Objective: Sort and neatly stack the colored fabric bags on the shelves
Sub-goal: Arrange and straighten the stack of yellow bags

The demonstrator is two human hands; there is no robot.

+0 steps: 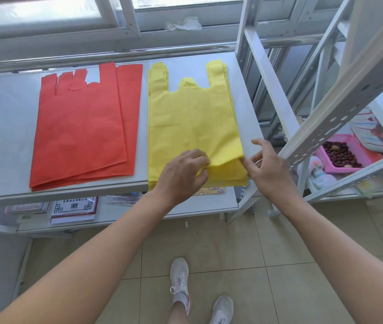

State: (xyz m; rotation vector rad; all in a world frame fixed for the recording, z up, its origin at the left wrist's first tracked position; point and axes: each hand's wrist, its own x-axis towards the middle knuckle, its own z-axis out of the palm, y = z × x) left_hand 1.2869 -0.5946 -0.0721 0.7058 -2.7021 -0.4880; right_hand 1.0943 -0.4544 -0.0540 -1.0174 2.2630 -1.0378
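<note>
Two flat piles of fabric bags lie side by side on the white shelf (5, 127). The red bags (80, 129) are on the left, slightly fanned out. The yellow bags (190, 118) are on the right, handles pointing away from me. My left hand (183, 174) rests on the near edge of the yellow pile, fingers curled around the lifted lower edge of the top yellow bag. My right hand (267, 167) is at the pile's near right corner, thumb and fingertips touching that corner, other fingers spread.
A white metal shelf post (272, 90) stands right of the yellow pile. A pink basket (326, 160) of dark nuts and a bottle sit on the right-hand rack. Papers and booklets (73, 209) lie on the lower shelf. My feet stand on the tiled floor below.
</note>
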